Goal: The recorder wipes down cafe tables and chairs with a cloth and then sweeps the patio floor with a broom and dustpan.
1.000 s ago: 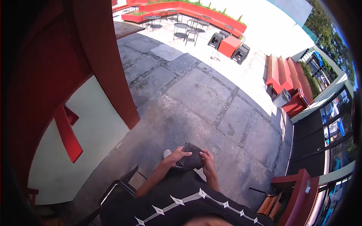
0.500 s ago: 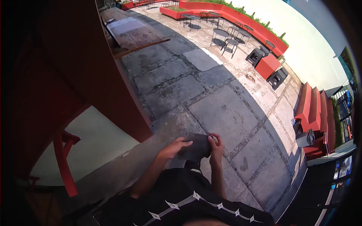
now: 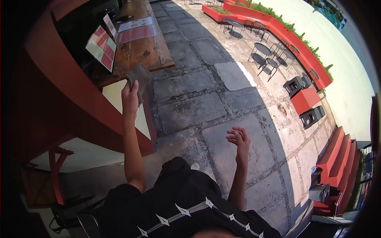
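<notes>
A dark grey cloth [image 3: 139, 79] is gripped in my left hand [image 3: 130, 99], the arm stretched forward and left. Its folds hang beside the near end of a brown wooden counter [image 3: 137, 51]; whether the cloth touches the wood I cannot tell. My right hand [image 3: 239, 141] is raised over the paving with loosely bent fingers apart, and it holds nothing.
On the counter stand a menu board [image 3: 102, 47] and a smaller card [image 3: 109, 24], with flat printed sheets [image 3: 136, 33] behind. A red wall [image 3: 91, 95] curves at left. Round metal tables [image 3: 262, 49], a red planter bench [image 3: 274, 27] and black stools [image 3: 312, 116] lie beyond.
The right hand has let go of the cloth, which both hands held in front of my body. My left hand has carried it forward and left to the counter; the view has shifted left.
</notes>
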